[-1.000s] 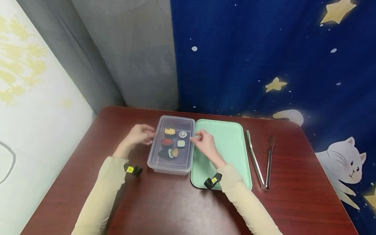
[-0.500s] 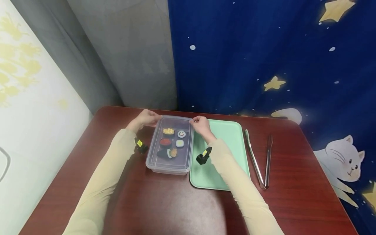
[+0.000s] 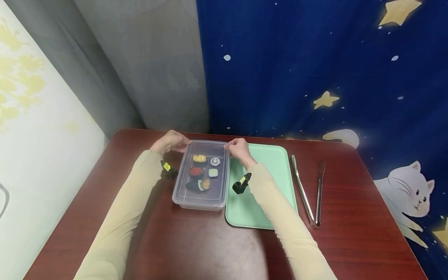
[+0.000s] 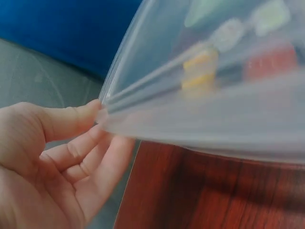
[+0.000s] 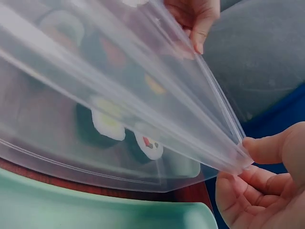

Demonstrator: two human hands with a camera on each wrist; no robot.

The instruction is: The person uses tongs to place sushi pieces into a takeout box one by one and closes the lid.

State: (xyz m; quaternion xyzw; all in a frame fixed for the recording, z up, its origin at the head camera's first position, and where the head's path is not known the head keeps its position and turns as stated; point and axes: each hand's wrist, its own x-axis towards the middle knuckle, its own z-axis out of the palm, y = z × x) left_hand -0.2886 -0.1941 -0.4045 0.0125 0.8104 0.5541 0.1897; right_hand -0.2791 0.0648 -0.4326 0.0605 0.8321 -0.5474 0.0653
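A clear plastic food container [image 3: 201,207] with a translucent lid [image 3: 218,196] stands on the table. Through the lid I see several sushi pieces: one with a yellow topping [image 3: 199,158], one with a red topping [image 3: 196,171], a round roll [image 3: 215,161], a squarish roll [image 3: 213,172] and a cone-shaped hand roll [image 3: 201,184]. My left hand [image 3: 174,140] pinches the lid's far left corner, thumb above and fingers below in the left wrist view. At the far right corner, my right hand [image 3: 239,149] pinches the lid likewise. Whether the far edge is lifted I cannot tell.
Close against the container's right side lies a mint green tray [image 3: 259,210], partly under my right forearm. Metal tongs [image 3: 316,217] lie spread on the table [image 3: 196,241] right of it. Curtains hang behind the table's far edge.
Both hands have moved from beside the container's long sides to the far corners of its lid and taken hold there. Over the last half second they have hardly moved.
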